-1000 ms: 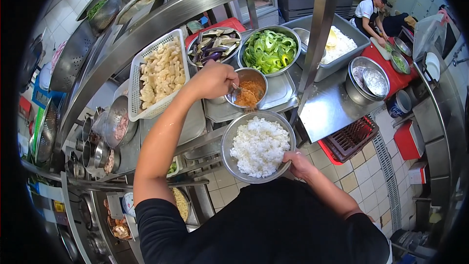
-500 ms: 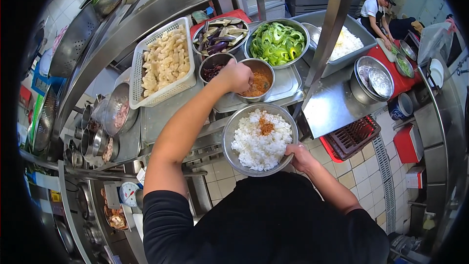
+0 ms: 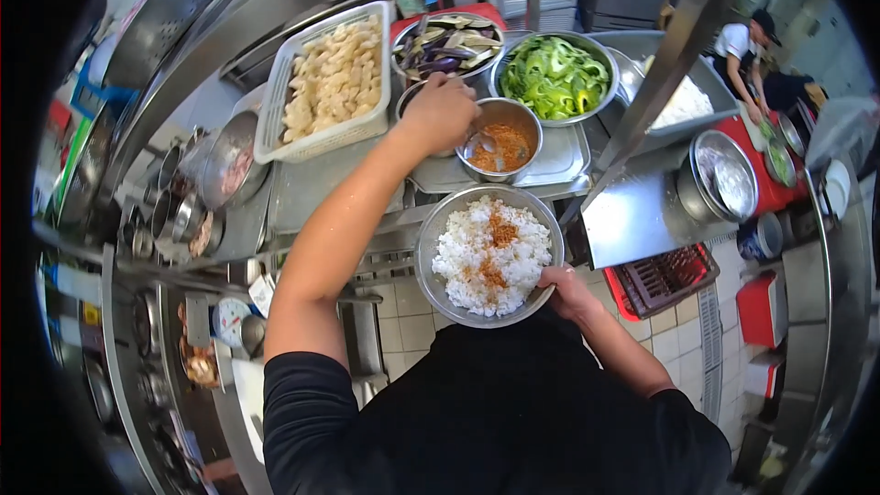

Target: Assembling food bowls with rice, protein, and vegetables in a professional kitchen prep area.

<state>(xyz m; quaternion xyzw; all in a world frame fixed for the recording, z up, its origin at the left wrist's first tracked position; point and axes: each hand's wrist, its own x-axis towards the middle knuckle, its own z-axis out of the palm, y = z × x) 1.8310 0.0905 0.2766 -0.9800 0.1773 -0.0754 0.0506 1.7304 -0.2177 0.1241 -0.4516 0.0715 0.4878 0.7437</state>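
Rice bowl: right hand pinching rim; left hand curled round spoon.

On my head view the bench is bare metal, shiny at its right end. I see a white plastic basket of pale pieces on its left part, with a steel bowl of eggplant and another bowl of sliced green vegetables to the right. Nearer me, a pot of orange seasoning rests on a flat tray. Farther right I make out a grey tub and nested metal bowls.
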